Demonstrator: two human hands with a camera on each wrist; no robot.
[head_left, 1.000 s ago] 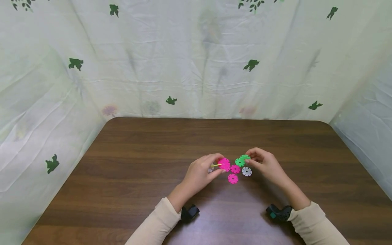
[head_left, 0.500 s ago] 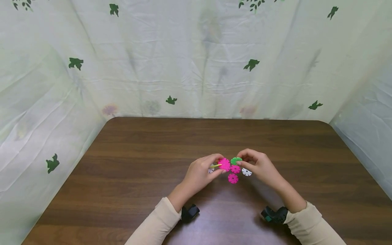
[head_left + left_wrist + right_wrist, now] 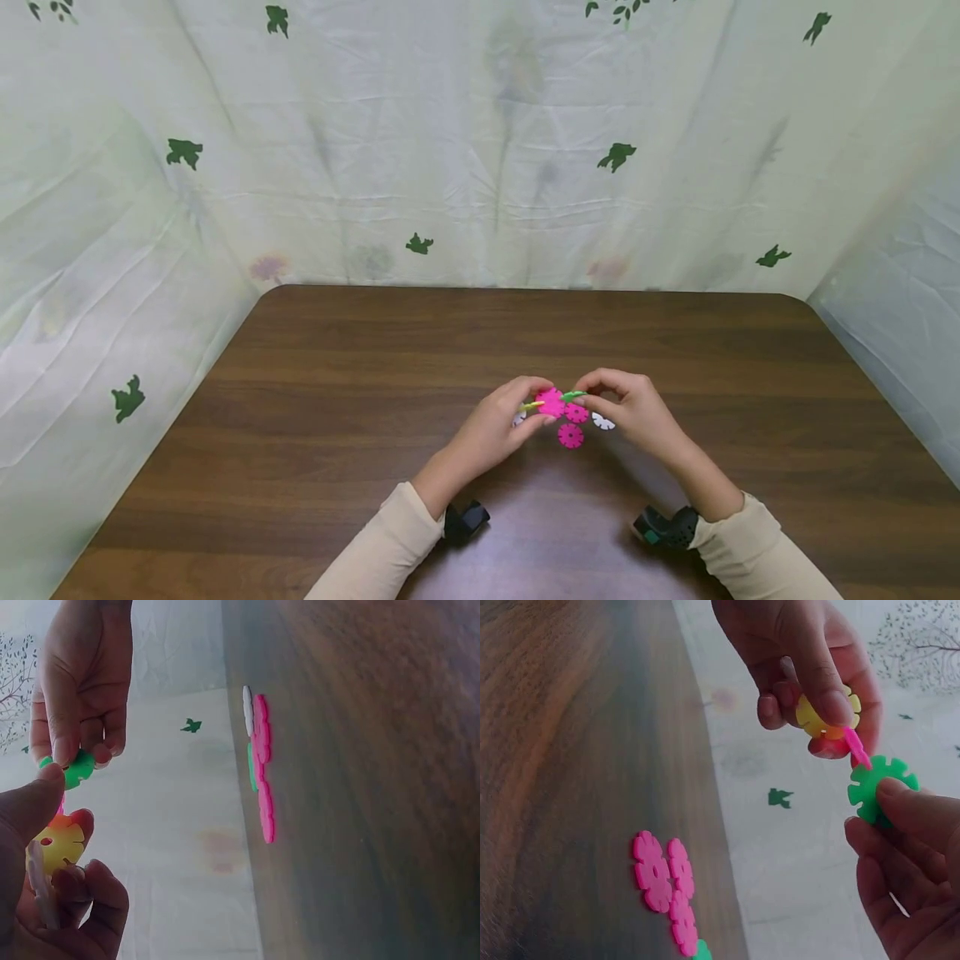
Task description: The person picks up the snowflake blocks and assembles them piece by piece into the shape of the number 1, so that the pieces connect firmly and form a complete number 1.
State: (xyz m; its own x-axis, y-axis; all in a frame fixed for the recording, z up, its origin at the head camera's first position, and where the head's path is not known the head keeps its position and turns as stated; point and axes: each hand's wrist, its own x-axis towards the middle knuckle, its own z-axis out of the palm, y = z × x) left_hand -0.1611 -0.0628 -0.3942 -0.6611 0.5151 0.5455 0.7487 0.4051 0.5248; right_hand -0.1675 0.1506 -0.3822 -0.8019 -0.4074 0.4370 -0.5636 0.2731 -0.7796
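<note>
My left hand [image 3: 491,422] grips a small joined chain of notched plastic discs: a white disc [image 3: 41,885], a yellow disc [image 3: 67,844] and a pink disc [image 3: 551,403]. My right hand [image 3: 636,407] pinches a green notched disc [image 3: 865,789] between thumb and fingers. In the right wrist view, the green disc's rim meets the edge of the pink disc, which appears nearly edge-on there. Both hands are raised over the table, their fingertips close together. My left thumb covers part of the yellow disc.
Loose discs lie flat on the brown wooden table [image 3: 360,417] below the hands: a pink disc [image 3: 571,436], another pink disc [image 3: 681,868], a white disc [image 3: 603,422] and a green disc [image 3: 702,951]. A pale curtain [image 3: 480,167] with green bird shapes hangs behind the table.
My right hand has moved left with the green disc, bringing it up to the pink disc and turning it nearly edge-on in the head view. My left hand has stayed almost still.
</note>
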